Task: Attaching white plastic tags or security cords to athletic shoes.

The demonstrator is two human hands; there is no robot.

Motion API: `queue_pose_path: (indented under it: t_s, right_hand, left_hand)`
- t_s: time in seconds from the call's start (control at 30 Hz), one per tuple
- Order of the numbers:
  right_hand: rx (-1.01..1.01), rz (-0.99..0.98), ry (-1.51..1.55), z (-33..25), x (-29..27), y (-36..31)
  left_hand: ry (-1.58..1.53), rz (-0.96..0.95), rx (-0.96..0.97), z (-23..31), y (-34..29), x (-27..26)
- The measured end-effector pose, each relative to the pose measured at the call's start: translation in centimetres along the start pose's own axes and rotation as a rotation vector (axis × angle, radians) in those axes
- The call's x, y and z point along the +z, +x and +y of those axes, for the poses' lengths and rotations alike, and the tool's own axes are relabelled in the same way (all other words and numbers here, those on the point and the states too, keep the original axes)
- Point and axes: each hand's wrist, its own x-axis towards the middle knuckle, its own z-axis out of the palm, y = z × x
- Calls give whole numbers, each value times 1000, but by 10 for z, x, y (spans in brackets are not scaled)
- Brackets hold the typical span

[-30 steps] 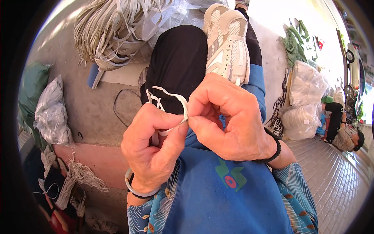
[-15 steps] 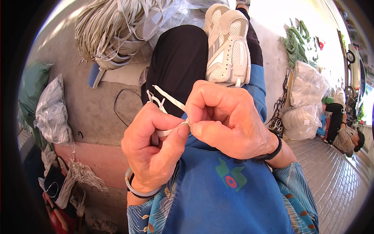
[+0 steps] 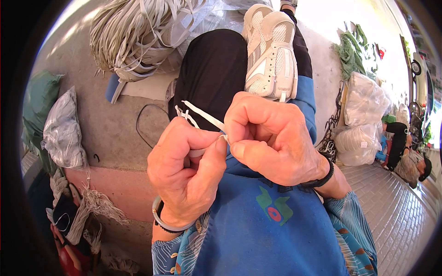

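Note:
A thin white shoelace (image 3: 202, 114) is pinched between my two hands above my lap. My left hand (image 3: 186, 170) is closed on it with thumb and forefinger, and my right hand (image 3: 274, 142) grips it right beside the left fingertips. A small loop or knot shows between the fingertips. Loose lace ends stick up past my left knuckles, and the rest of the lace is hidden in my fingers. Just beyond my right hand, a pair of beige and white mesh sneakers (image 3: 271, 55) rests on my lap; the nearer one shows empty eyelets along its side.
A big bundle of pale flat laces (image 3: 133, 37) hangs at the upper left. Clear plastic bags (image 3: 66, 133) lie at the left, and more stuffed bags (image 3: 363, 101) stand at the right beside green netting (image 3: 352, 55). Another person (image 3: 405, 152) sits at the far right.
Both hands have shifted slightly to the right and the fingertips have drawn a little apart, so the small loop of lace between them shows more clearly. The sneakers stay in place.

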Motion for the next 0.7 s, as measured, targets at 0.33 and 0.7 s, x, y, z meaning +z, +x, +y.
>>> queue_pose_path:
  t_s: [0.33, 0.7]
  right_hand:
    - [151, 8, 310, -3, -1, 2]
    - [-170, -43, -64, -6, -2, -4]
  left_hand:
    - [-264, -22, -130, 1, 5, -9]
    - [-426, -113, -257, 19, 7, -19]
